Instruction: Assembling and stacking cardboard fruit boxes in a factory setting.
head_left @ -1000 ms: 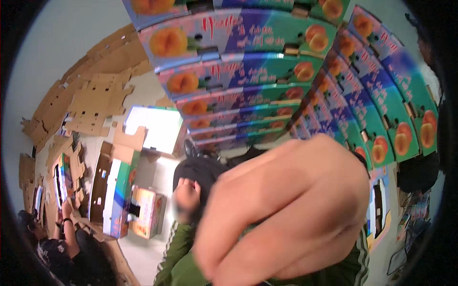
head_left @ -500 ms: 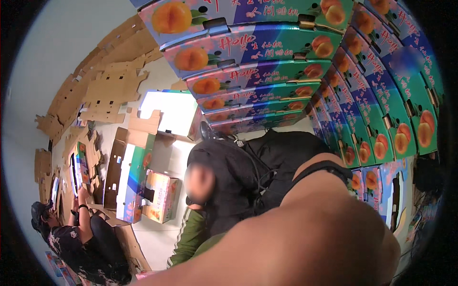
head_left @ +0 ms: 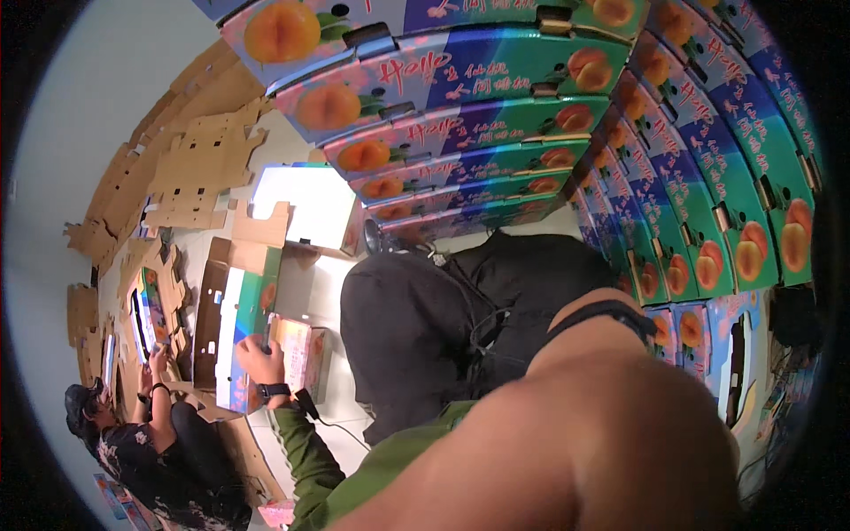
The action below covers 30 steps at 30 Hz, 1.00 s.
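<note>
My left hand (head_left: 258, 361), in a green sleeve with a dark watch at the wrist, reaches out left. Its fingers are curled at the side panel of a long printed cardboard box (head_left: 232, 332) in white, green and blue. What lies under the fingertips is hidden. Beside it stands a smaller pink carton (head_left: 295, 350). A short black piece with a cable (head_left: 306, 404) hangs near the watch. My bare right arm fills the lower right, very close and blurred. Past its black band (head_left: 606, 311) only a strip of skin, perhaps my right hand (head_left: 575, 301), shows; its fingers are hidden.
Stacked peach-printed boxes (head_left: 452, 75) rise ahead, with another stack (head_left: 708, 177) on the right. Flattened brown cardboard (head_left: 199, 168) lies far left. A white-topped box (head_left: 305, 208) stands ahead. At left, a co-worker (head_left: 168, 451) handles a narrow printed box (head_left: 149, 305).
My left hand has moved left, away from my dark-clothed legs, to the side of the long box. The view has shifted slightly; my right arm stays in much the same place.
</note>
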Each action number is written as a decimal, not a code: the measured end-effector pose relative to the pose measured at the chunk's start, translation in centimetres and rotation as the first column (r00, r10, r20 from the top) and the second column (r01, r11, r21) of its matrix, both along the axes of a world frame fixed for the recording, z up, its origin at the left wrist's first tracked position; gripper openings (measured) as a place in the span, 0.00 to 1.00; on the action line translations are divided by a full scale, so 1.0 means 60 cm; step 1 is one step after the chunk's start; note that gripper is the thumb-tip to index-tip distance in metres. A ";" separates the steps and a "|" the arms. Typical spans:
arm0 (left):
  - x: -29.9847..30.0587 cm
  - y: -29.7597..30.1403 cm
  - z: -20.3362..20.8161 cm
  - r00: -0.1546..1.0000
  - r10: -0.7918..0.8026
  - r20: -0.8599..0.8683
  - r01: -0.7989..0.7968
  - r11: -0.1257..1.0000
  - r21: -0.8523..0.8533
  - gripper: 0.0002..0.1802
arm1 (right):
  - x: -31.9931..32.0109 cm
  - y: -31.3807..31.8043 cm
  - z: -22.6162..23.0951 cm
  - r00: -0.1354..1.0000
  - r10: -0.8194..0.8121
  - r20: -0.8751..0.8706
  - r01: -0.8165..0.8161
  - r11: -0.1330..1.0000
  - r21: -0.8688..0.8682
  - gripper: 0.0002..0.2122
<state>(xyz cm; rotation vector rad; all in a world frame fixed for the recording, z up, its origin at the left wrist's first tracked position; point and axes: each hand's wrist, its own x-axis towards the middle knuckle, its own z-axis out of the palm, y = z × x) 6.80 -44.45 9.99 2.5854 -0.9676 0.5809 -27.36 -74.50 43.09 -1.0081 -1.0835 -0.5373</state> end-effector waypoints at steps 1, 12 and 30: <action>-0.001 0.002 0.005 0.989 0.146 0.006 -0.145 0.978 0.152 0.23 | 0.001 -0.005 -0.005 1.000 -0.019 -0.010 0.019 1.000 0.011 0.05; 0.099 0.080 0.022 0.807 0.589 -0.050 -0.515 0.742 0.429 0.71 | -0.038 -0.070 -0.217 0.740 -0.533 -0.410 0.506 0.843 -0.184 0.06; 0.306 -0.065 0.051 0.800 0.494 0.340 -0.502 0.862 -0.073 0.54 | -0.119 -0.055 -0.389 -0.010 -0.776 -0.630 0.587 0.506 -0.632 0.04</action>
